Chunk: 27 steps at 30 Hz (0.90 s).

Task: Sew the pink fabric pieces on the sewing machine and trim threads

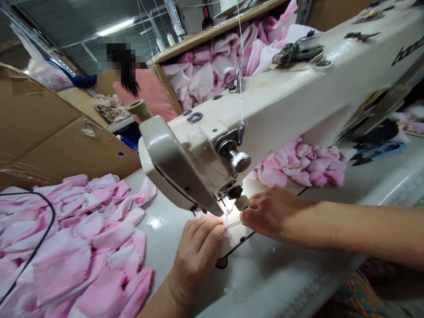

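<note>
1. Sewing machine head (251,110): white, industrial type, lying diagonally across centre and upper right of frame. Thread (241,57) drops down its front.
2. Left hand (195,251), lower centre: fingers curled close together, pinching a pink plush piece (225,223) just beside the needle area, under the end of the machine.
3. Right hand (274,216), arm entering from right edge: fingers narrow, tips at the same piece, just beside a cream guard (243,202) near the needle. Gripping or only steadying: cannot tell.
4. Progress: one piece sits at the needle. Fingers and glare hide any stitching on it, so the amount sewn cannot be told.
5. Stock: large heap of pink plush pieces (82,238) at lower left on white bench (265,282); second heap (301,165) behind the machine; more pink pieces in cardboard box (212,66), top centre. Sewn versus unsewn: cannot tell from this view.
6. Surroundings: blue-handled shears (379,152) at right; co-worker in pink top (145,95), upper left; cardboard sheet (49,128) at left.
</note>
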Each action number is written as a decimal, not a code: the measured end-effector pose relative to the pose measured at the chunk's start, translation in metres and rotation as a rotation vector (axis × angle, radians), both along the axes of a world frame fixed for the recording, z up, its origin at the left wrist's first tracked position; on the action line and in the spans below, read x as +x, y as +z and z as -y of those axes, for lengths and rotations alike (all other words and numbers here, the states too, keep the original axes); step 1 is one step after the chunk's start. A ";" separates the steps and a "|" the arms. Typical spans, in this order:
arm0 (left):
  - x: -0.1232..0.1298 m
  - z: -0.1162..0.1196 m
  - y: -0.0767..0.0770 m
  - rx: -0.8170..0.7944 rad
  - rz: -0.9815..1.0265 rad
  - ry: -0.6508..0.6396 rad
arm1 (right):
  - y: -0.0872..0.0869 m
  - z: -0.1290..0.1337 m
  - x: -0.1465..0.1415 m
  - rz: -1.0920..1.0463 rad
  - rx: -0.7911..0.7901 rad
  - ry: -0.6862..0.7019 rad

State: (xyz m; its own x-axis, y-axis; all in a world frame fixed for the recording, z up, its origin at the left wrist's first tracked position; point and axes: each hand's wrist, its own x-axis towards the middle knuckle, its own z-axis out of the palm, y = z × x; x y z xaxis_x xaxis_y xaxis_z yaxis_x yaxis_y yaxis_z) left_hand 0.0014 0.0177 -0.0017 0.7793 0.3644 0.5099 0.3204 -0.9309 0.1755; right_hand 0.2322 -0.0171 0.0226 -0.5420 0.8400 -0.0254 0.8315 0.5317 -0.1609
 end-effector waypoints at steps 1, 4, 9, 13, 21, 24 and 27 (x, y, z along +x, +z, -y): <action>0.000 0.000 0.000 0.011 0.002 -0.006 | 0.004 0.000 -0.001 0.023 -0.046 -0.014; 0.001 -0.001 0.001 0.031 -0.001 -0.010 | 0.015 -0.001 -0.003 0.058 -0.171 -0.030; 0.001 -0.003 0.001 0.057 -0.022 0.023 | 0.016 0.001 -0.004 -0.084 -0.213 -0.102; 0.003 -0.002 0.001 0.091 -0.019 0.044 | 0.021 0.001 -0.008 -0.043 -0.287 -0.144; 0.004 -0.001 0.001 0.088 -0.022 0.059 | 0.029 0.002 -0.016 0.124 -0.289 -0.120; 0.004 -0.001 0.002 0.090 -0.032 0.061 | 0.027 0.003 -0.018 0.122 -0.282 -0.120; 0.004 -0.001 0.003 0.105 -0.038 0.066 | 0.025 0.004 -0.018 0.119 -0.276 -0.117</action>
